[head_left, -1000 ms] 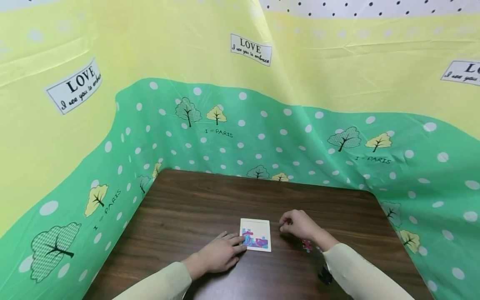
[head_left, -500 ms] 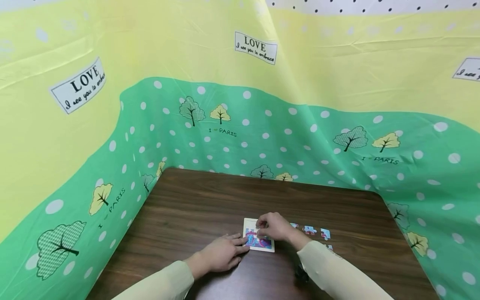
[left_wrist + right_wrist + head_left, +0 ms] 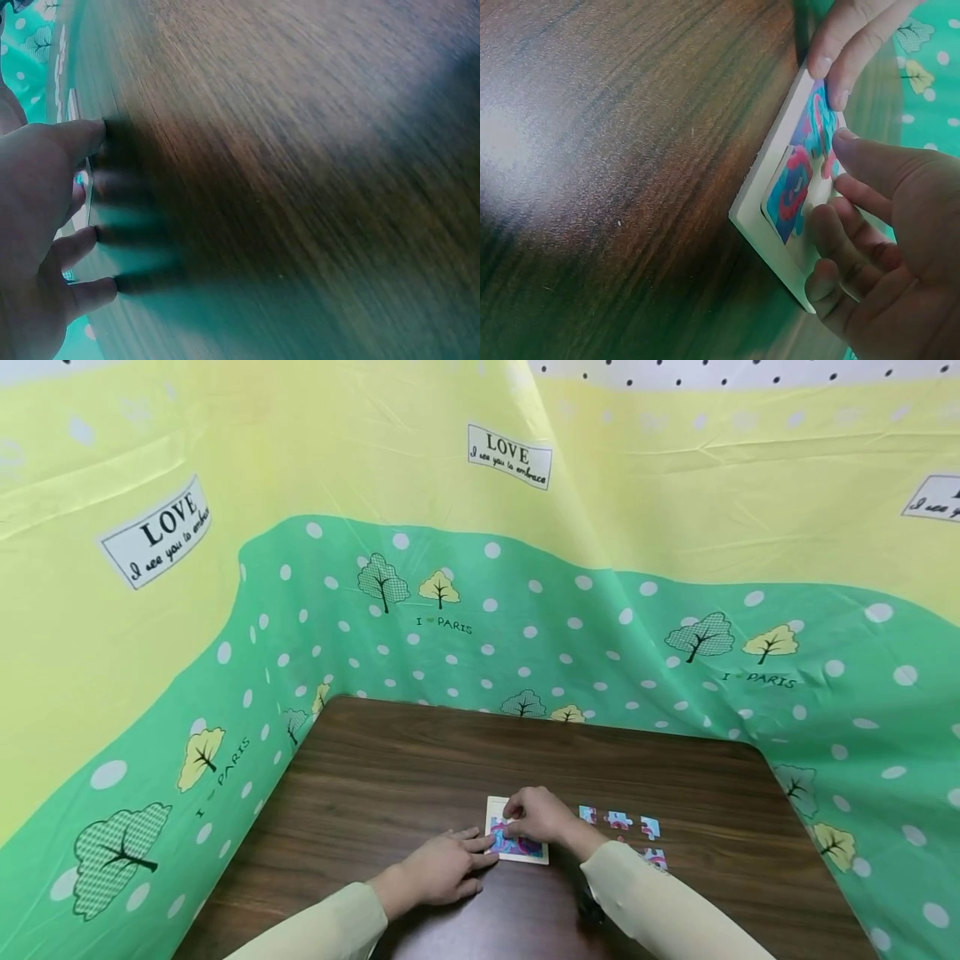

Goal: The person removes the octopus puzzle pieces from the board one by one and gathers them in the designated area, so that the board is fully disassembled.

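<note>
Head view: I've got the dark wood-grain worktop [image 3: 397,752], yellow-and-green cloth [image 3: 322,460] along its far side. Puzzle board [image 3: 497,807] near the middle, left hand [image 3: 442,866] spread at its left edge; right hand [image 3: 543,814] bent over it, pinching or not, I can't tell. Loose pieces [image 3: 619,820] right. Left wrist: worktop, finger-shadowed. Right wrist: worktop shining left.

Head view: bright, even light on the yellow-and-green printed fabric curtain [image 3: 390,460]; dull sheen on the near part of the dark-brown wood-grain table [image 3: 405,752]; small pink-and-blue jigsaw pieces [image 3: 618,820] soft in detail. Left wrist view: dim, hazy, teal-tinted below; soft-edged shadows spread from the bare left hand [image 3: 34,199]. Right wrist view: white glare on the table, left margin.
</note>
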`<state>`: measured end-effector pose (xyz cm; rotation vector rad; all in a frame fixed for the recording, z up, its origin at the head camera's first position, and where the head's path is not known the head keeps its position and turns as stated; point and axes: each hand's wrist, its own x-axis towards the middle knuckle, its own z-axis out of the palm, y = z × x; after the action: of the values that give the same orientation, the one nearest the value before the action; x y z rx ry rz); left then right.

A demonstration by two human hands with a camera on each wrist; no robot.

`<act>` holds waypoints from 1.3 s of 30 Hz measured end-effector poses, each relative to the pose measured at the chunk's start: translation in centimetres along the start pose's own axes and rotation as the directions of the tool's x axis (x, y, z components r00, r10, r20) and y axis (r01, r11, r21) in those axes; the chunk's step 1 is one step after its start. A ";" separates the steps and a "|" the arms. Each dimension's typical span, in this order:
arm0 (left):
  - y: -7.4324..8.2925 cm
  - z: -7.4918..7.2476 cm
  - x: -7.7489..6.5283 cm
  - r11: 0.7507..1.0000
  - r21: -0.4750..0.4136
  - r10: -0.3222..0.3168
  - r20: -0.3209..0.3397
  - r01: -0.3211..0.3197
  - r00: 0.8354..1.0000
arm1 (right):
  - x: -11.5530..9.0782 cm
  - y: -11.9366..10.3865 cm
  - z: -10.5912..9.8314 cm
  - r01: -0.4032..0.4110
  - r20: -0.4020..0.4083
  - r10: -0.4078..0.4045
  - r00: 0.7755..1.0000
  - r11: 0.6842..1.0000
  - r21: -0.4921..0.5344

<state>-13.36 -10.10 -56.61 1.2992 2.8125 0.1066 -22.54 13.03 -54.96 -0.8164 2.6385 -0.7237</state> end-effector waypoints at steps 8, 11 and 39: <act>0.1 -0.2 0.0 1.000 0.004 -0.012 0.019 0.011 1.000 | -0.2 -0.3 0.1 -0.007 -0.031 0.006 0.999 1.000 -0.020; 0.1 -0.2 0.1 1.000 0.005 -0.017 0.027 0.017 1.000 | -0.2 -0.3 0.2 -0.006 -0.043 0.004 0.999 0.999 -0.033; 0.2 -0.1 0.1 0.999 0.043 -0.021 0.028 0.020 0.999 | -0.1 -0.8 0.8 -0.056 -0.099 0.054 0.994 0.998 -0.023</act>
<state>-13.23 -9.90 -56.50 1.2694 2.8182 0.0277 -21.79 12.22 -55.19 -0.7294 2.7518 -0.7345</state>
